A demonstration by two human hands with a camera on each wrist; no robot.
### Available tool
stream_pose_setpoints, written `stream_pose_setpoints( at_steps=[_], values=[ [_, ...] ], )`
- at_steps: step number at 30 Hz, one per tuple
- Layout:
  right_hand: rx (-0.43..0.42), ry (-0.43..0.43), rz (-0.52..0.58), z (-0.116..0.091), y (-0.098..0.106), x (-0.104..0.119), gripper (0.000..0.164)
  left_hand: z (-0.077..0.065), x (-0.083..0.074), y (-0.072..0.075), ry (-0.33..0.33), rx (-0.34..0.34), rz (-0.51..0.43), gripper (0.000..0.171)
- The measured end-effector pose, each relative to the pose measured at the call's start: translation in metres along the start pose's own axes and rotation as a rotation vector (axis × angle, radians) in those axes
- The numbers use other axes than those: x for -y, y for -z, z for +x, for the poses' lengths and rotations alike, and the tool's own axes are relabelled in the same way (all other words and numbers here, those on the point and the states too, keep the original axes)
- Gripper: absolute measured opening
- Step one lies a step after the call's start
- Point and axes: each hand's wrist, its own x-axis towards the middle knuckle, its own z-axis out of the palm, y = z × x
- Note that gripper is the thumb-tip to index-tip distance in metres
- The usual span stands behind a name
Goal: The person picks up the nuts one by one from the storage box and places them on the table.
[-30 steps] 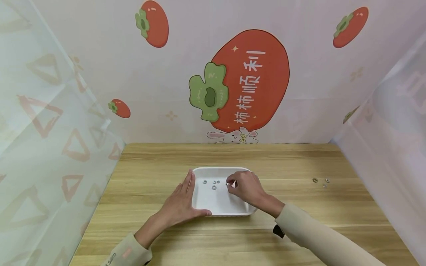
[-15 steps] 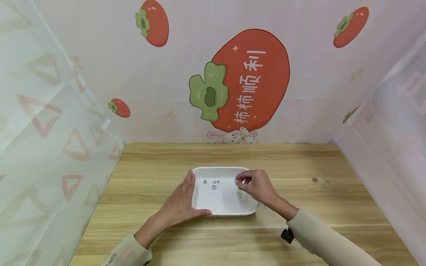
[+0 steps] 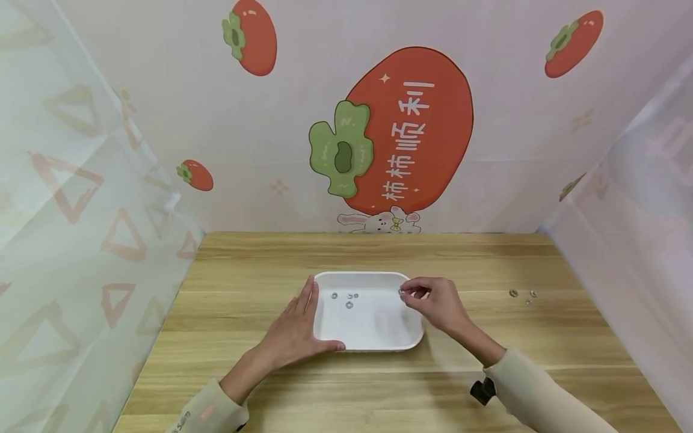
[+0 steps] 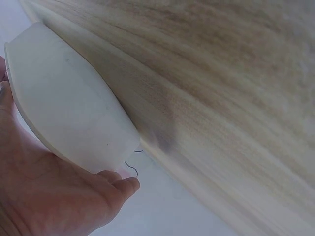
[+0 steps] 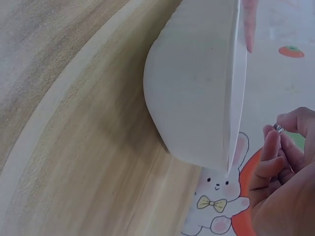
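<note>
Bright, diffuse light fills my head view, with a soft shadow off the four-o'clock corner of the white tray (image 3: 373,329), while my wrist views are hazier, the tabletop (image 4: 236,88) smeared toward two o'clock in the left.

Here's the right hand (image 3: 437,300), thumb and finger covering part of a small metal piece (image 5: 278,129), its exact kind too tiny to call! Same story for the four bits (image 3: 349,296) in the tray (image 3: 381,328) and the trio (image 3: 514,293) at right. Both sleeves (image 3: 541,391) run off the head view's bottom edge; left wrist, the surface (image 4: 221,98) blurs, tray interior hidden.
</note>
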Motion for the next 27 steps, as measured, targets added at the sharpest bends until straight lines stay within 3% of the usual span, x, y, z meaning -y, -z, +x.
stream_pose_setpoints(
  at_steps=[13,27],
  values=[
    [-0.074,-0.016,0.043,-0.016,0.017,-0.024,0.012,0.001,-0.001,0.0,0.01,-0.002,-0.009,0.142],
    [-0.176,-0.094,0.027,-0.03,0.044,-0.058,0.011,0.001,-0.001,0.0,0.006,-0.01,-0.004,0.142]
  ],
)
